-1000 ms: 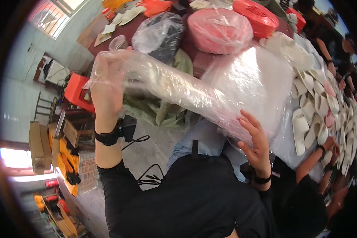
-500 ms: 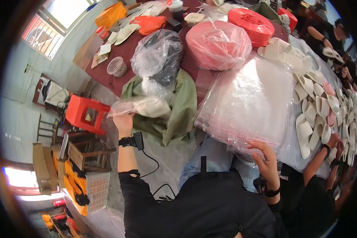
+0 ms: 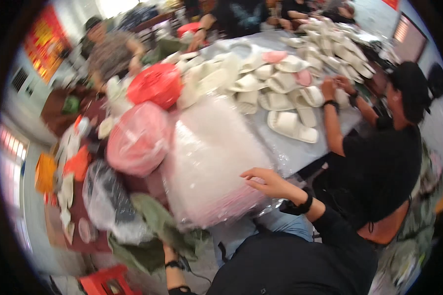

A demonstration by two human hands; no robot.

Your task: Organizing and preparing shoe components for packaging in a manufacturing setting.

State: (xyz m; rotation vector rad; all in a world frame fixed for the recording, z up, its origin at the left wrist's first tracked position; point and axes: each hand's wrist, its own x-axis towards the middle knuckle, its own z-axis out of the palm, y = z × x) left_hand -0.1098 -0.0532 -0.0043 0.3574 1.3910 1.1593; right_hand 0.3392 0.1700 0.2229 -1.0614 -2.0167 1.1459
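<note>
In the head view, the clear bag stack [image 3: 211, 152] lies flat mid-frame, probably for easy reach; at its lower-right edge, the right hand's [image 3: 270, 182] grip is loose, empty. Lower left, green cloth [image 3: 155, 216] obscures the left hand [image 3: 169, 252]; its grip I cannot tell.

Upper right: cream slippers [image 3: 291, 126] (some pink) are shown; centre: clear bags [image 3: 216, 152], pink-edged; lower left: olive-green cloth [image 3: 155, 212].
</note>
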